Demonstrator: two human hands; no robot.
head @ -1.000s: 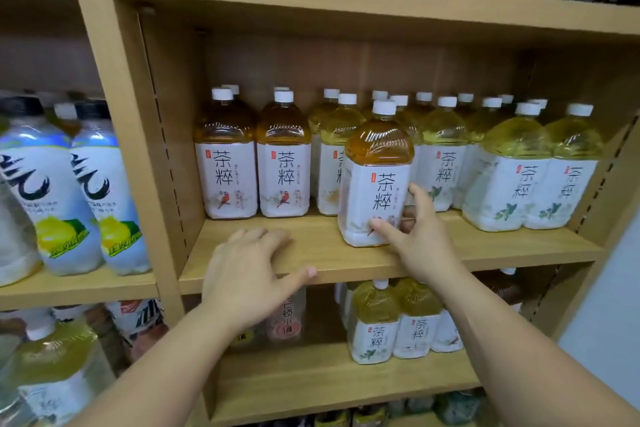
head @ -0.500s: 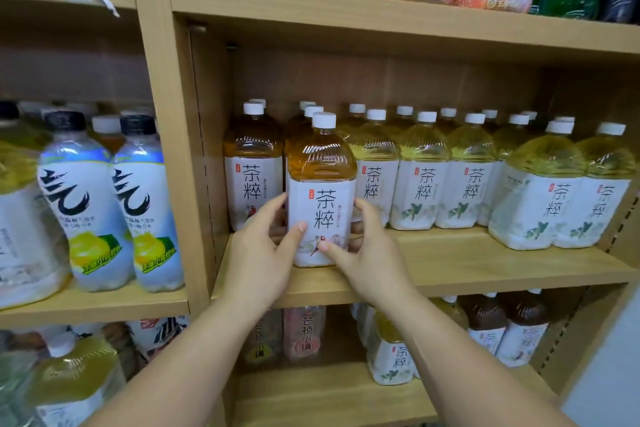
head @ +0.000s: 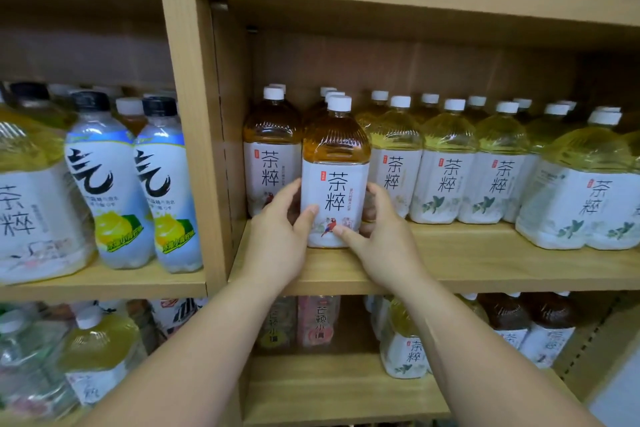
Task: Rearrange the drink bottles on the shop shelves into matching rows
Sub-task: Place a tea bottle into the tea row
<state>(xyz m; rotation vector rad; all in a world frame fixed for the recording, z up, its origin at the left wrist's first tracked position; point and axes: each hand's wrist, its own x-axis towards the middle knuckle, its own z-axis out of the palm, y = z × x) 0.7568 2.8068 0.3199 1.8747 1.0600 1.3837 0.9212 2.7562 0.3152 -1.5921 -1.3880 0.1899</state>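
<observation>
Two hands clasp one amber tea bottle (head: 334, 163): the left hand (head: 277, 236) grips its left side and the right hand (head: 381, 239) its right, with both thumbs on the smooth white label. The bottle stands upright near the front edge of the wooden shelf (head: 450, 264), toward its left end. It is clear ribbed plastic with a white cap. A second amber bottle (head: 272, 149) is just behind and to the left, and yellow-green tea bottles (head: 446, 163) fill the right.

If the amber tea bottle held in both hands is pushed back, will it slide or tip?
Probably heavy: the amber tea bottle looks full nearly to its neck. Upright on the wooden shelf, it should slide, but being tall it might tip; the left hand and right hand grip its sides.
</observation>
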